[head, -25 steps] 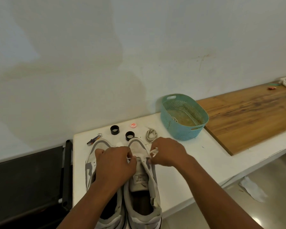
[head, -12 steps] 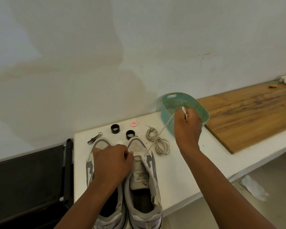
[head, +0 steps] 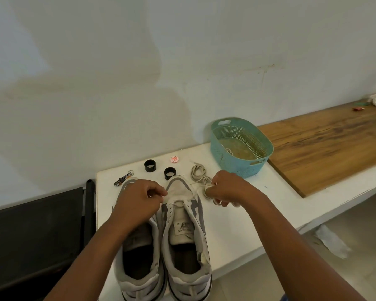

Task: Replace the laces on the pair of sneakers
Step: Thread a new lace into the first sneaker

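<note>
Right hand (head: 228,187) lowered — pinching lace (head: 197,193), sneakers (head: 182,224) toes away

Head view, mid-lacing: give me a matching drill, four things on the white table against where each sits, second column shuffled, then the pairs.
Things:
1. teal perforated plastic basket
2. round red-and-white patterned disc
3. small metal clip tool
4. loose coil of off-white shoelace

Places:
A. beyond the toe of the left grey-and-white sneaker, near the table's left edge
B. between the right grey-and-white sneaker's toe and the basket
C. beside the wooden board
D. near the wall, behind the two black rings

Pairs: 1-C, 2-D, 3-A, 4-B
</note>
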The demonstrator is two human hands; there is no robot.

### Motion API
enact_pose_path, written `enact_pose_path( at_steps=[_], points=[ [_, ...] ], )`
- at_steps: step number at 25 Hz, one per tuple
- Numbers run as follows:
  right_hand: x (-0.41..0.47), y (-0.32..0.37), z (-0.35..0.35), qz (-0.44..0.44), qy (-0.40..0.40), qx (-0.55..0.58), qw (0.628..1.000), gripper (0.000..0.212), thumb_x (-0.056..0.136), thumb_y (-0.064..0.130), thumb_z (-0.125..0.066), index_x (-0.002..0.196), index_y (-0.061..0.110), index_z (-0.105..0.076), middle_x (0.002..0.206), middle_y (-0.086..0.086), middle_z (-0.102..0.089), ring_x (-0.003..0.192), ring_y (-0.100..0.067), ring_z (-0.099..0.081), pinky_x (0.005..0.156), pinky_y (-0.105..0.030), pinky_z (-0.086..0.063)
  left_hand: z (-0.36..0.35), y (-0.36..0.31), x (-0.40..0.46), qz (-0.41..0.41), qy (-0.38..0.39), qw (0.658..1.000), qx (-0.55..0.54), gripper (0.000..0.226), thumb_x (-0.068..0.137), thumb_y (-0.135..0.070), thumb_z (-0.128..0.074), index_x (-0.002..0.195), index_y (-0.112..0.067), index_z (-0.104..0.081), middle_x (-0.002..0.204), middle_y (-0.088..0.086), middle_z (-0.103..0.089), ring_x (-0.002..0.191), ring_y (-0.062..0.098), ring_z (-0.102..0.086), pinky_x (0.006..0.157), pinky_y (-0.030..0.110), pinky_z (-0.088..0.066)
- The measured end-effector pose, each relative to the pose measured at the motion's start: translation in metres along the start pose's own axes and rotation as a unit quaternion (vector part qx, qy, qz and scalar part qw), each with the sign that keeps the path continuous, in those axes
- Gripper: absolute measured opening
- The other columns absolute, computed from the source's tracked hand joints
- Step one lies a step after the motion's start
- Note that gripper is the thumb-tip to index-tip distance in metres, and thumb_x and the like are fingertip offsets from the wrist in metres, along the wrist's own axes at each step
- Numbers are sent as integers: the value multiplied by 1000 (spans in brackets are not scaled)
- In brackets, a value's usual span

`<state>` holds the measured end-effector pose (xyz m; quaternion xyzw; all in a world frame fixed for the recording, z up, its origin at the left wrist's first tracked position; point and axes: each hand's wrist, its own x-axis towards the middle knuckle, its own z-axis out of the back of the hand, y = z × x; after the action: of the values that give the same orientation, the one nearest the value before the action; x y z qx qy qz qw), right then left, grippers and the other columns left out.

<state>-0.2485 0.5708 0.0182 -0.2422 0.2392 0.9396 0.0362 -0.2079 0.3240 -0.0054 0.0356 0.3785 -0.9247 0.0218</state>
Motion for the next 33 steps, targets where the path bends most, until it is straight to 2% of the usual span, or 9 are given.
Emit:
enact_pose_path(
  at_steps=[6,9,11,14,18,23,27,30,33],
  points=[
    [6,-4,-10,26,46,-109,993,20,84,20,-74,99,14,-61,93,-5,-67,79,-20,-61,65,-27,-44,-6,-5,-7,-55,34,997,36,5,80,-38,-82,82,-39,-78,74,-24,-72,75,-2,-68,78,31,-59],
    [7,-6,-7,48,66,-99,992,20,86,16,-76,104,10,-69,106,-7,-71,91,-24,-67,70,-28,-50,-9,-7,-8,-62,18,997,45,6,82,-36,-80,77,-37,-78,72,-24,-72,73,-4,-68,76,35,-61],
    [8,-7,-4,59,36,-77,995,21,86,10,-72,105,16,-75,109,-6,-74,100,-27,-70,86,-36,-59,-7,-11,-8,-69,-10,997,23,12,84,-31,-80,73,-36,-76,70,-25,-71,70,-4,-67,71,28,-58],
    [2,3,2,127,-91,74,985,30,86,4,-61,96,29,-75,97,7,-76,96,-18,-72,94,-44,-59,-4,-19,-8,-85,-29,994,-61,14,87,-24,-79,76,-33,-77,73,-20,-74,71,1,-70,67,20,-53],
    [-16,32,-6,224,51,325,917,32,96,-4,-57,119,10,-72,104,-9,-79,100,-19,-74,91,-27,-56,-5,-26,-7,-113,-65,979,-158,8,88,-20,-79,85,-27,-80,75,-12,-76,73,6,-72,69,23,-53],
    [-15,35,-14,253,46,382,887,19,95,3,-69,114,5,-74,100,-20,-77,89,-22,-73,91,-41,-58,-3,-31,-10,-87,-114,960,-241,8,89,-19,-78,86,-26,-80,77,-9,-77,73,7,-73,68,20,-52],
    [-5,32,-23,208,-52,292,932,12,84,4,-81,94,11,-80,79,-11,-78,70,-19,-73,87,-50,-62,-7,-25,-14,-60,-77,992,-81,13,83,-38,-79,90,-36,-68,75,-13,-72,69,5,-67,68,29,-55],
    [-2,32,-31,165,-91,173,967,13,80,12,-84,81,24,-80,75,1,-78,71,-14,-75,84,-41,-63,-12,-22,-18,-30,1,992,123,34,70,-63,-62,91,-37,-57,72,-14,-67,71,3,-62,78,35,-54],
    [-4,37,-41,165,-82,86,979,9,82,18,-82,82,27,-80,84,6,-78,81,-10,-73,84,-34,-61,-13,-25,-19,0,10,990,142,32,67,-61,-60,87,-35,-61,75,-13,-66,78,6,-62,82,37,-55]
  ],
)
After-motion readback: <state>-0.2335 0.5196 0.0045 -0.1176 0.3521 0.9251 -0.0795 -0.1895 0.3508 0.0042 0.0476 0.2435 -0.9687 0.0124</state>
